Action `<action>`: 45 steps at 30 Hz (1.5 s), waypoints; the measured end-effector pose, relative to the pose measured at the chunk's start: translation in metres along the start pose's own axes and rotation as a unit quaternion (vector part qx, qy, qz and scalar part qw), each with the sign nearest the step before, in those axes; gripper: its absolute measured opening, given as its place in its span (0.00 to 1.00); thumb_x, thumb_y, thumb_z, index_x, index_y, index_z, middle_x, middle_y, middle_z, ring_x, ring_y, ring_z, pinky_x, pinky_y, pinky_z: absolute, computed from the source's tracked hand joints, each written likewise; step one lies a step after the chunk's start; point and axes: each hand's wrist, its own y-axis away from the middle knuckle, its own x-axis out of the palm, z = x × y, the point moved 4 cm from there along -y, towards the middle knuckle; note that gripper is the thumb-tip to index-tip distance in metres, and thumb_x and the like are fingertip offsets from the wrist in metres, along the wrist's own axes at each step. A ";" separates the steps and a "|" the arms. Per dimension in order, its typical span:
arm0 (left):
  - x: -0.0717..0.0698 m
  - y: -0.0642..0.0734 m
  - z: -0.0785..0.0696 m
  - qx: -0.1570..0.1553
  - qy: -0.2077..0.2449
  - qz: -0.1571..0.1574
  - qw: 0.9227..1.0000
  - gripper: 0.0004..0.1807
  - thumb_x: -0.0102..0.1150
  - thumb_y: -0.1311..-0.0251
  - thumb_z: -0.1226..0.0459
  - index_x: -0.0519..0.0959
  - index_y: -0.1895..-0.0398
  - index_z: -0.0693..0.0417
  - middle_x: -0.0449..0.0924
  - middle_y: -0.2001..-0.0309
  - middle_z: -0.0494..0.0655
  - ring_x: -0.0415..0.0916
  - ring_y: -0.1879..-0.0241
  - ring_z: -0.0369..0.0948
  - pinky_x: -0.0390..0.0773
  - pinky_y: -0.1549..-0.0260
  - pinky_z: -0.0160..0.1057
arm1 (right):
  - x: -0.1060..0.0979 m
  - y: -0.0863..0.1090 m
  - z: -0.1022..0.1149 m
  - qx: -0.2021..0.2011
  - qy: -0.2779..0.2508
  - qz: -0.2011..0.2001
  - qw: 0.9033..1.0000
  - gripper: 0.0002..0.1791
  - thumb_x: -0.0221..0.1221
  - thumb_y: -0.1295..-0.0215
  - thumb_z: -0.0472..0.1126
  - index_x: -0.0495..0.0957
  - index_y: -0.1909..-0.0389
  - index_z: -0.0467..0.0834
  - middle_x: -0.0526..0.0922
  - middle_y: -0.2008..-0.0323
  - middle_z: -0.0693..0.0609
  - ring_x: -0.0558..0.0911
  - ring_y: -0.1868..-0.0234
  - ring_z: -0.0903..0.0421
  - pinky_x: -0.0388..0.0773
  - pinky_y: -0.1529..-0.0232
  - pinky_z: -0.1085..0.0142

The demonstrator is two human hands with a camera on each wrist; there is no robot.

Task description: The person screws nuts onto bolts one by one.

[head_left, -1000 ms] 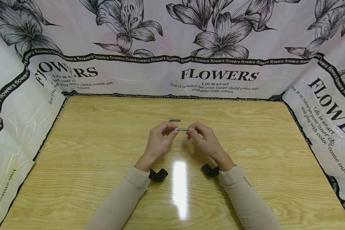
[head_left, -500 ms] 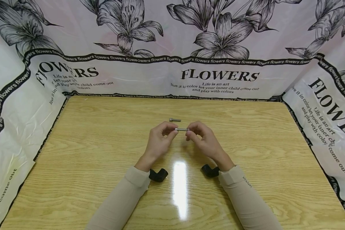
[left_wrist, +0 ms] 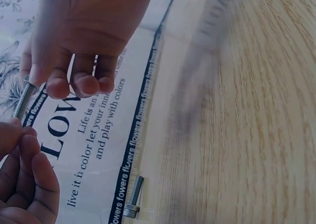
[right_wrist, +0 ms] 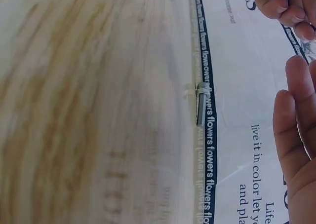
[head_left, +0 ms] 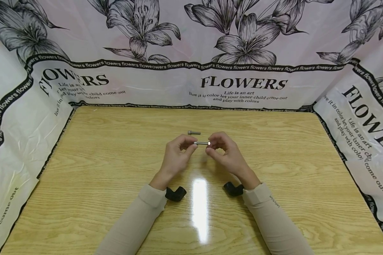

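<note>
Between both hands, held level above the table, is a thin metal bolt (head_left: 201,143) with threads that show in the left wrist view. My left hand (head_left: 176,153) pinches its left end between thumb and fingertips. A small shiny nut (head_left: 209,143) sits at the bolt's right end. Around that nut are the curled thumb and index fingertip of my right hand (head_left: 225,150), and the other fingers bend loosely below in the left wrist view. Just beyond the hands, a second bolt (head_left: 194,132) lies on the table, its thicker head to the left.
The wood-grain table (head_left: 99,170) has a bright light reflection near its front middle. Flower-printed sheeting (head_left: 159,88) stands along the back and both sides. A black wrist mount (head_left: 175,194) sticks out at each cuff.
My right thumb and index finger have spread slightly and shifted at the bolt's right end, so the nut now shows. The left hand and the second bolt have stayed in place.
</note>
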 end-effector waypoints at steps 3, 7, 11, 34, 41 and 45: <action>0.000 0.000 0.000 -0.003 0.003 0.001 1.000 0.07 0.58 0.41 0.78 0.78 0.60 0.72 0.80 0.61 0.65 0.80 0.63 0.54 0.78 0.62 0.52 | 0.001 0.000 -0.001 0.003 0.004 0.007 1.000 0.08 0.56 0.37 0.24 0.72 0.58 0.31 0.79 0.68 0.39 0.81 0.66 0.46 0.78 0.58 0.57; 0.000 0.000 0.000 -0.004 0.005 0.003 1.000 0.07 0.58 0.41 0.78 0.78 0.59 0.72 0.80 0.61 0.65 0.80 0.62 0.54 0.78 0.61 0.52 | 0.001 0.000 -0.002 0.031 0.018 0.012 0.999 0.03 0.53 0.31 0.30 0.75 0.62 0.35 0.79 0.68 0.37 0.81 0.66 0.45 0.77 0.58 0.58; 0.000 0.000 0.000 0.001 0.006 0.004 1.000 0.07 0.58 0.41 0.78 0.78 0.60 0.71 0.80 0.61 0.64 0.80 0.62 0.53 0.78 0.60 0.52 | 0.001 0.001 -0.001 0.049 0.024 0.010 0.998 0.05 0.53 0.30 0.33 0.76 0.62 0.35 0.79 0.67 0.37 0.80 0.65 0.45 0.77 0.59 0.56; 0.005 -0.002 0.037 -0.003 0.005 0.000 1.000 0.07 0.60 0.41 0.74 0.80 0.59 0.66 0.82 0.61 0.58 0.80 0.63 0.50 0.78 0.61 0.50 | 0.000 0.001 -0.003 0.059 0.025 0.007 0.998 0.07 0.51 0.29 0.33 0.77 0.61 0.37 0.80 0.67 0.38 0.81 0.65 0.44 0.75 0.59 0.50; 0.004 -0.001 0.037 0.008 0.005 -0.002 1.000 0.07 0.61 0.40 0.72 0.80 0.59 0.64 0.82 0.61 0.54 0.80 0.63 0.44 0.79 0.62 0.43 | 0.000 0.000 0.001 0.040 0.008 0.005 0.999 0.14 0.58 0.37 0.28 0.70 0.51 0.32 0.78 0.64 0.40 0.79 0.63 0.46 0.77 0.57 0.54; 0.004 -0.001 0.037 0.011 -0.003 0.000 1.000 0.07 0.61 0.40 0.72 0.80 0.59 0.64 0.82 0.61 0.52 0.80 0.63 0.42 0.79 0.62 0.40 | 0.001 0.000 0.002 0.018 -0.009 0.009 1.000 0.14 0.59 0.39 0.25 0.68 0.53 0.30 0.77 0.64 0.38 0.78 0.63 0.46 0.77 0.56 0.54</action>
